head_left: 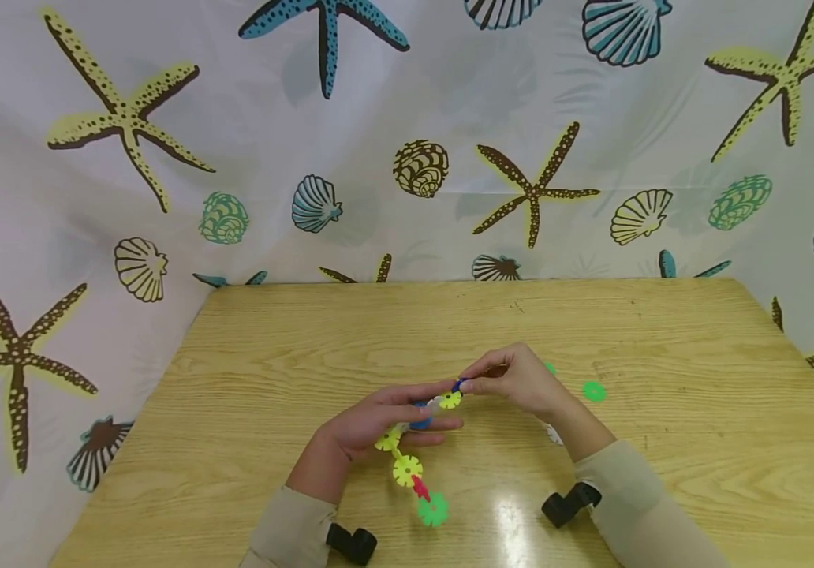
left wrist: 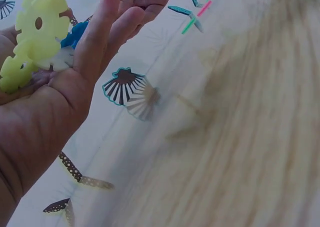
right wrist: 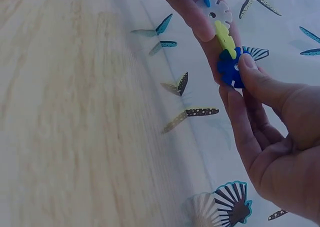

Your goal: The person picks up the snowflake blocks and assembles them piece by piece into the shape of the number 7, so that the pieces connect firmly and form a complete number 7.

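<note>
A chain of notched plastic discs runs through my left hand, which holds its middle with the thumb in front and fingers behind. From the palm hangs the lower end: yellow discs, a red disc seen edge-on and a bright green disc. At the upper end, my right hand pinches a dark blue disc between thumb and index finger. That disc meets a yellow disc, beside a white disc. Left fingers partly hide a lighter blue disc.
On the wooden table, a loose green disc lies right of my right hand. Another green disc and a white disc are partly hidden by the right hand and forearm. A shell-print curtain hangs behind the table.
</note>
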{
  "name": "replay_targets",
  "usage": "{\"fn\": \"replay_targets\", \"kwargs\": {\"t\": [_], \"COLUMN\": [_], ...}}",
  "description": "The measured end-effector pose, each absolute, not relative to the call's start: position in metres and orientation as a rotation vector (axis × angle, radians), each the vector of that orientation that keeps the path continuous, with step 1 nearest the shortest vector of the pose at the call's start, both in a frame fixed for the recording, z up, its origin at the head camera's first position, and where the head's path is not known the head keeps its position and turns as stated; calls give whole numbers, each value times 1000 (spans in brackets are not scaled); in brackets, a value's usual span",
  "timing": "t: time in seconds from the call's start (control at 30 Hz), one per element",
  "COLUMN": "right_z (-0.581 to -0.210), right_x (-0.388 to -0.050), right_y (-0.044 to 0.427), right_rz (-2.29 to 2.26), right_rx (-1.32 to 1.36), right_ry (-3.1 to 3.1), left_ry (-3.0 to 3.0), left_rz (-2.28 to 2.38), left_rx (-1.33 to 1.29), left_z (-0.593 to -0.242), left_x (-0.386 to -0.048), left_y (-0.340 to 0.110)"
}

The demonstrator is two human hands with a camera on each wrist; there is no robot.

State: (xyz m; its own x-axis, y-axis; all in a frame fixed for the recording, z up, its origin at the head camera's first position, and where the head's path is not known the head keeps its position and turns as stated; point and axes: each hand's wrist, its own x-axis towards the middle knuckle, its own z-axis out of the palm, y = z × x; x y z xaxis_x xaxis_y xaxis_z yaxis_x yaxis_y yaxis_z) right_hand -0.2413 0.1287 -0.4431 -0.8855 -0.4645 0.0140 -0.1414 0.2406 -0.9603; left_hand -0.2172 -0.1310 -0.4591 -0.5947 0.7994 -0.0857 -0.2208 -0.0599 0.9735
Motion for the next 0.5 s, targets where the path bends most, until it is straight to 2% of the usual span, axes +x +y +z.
{"fn": "replay_targets", "kwargs": {"t": [0.5], "right_z": [-440], "right_x": [-244], "right_y": [135], "right_rz": [-1671], "right_rx": [-507], "right_ry": [2252], "left_ry": [1512], "left_rz": [1720], "left_rx": [626], "left_z": [-459], "left_x": [-218], "left_y": [-128]}}
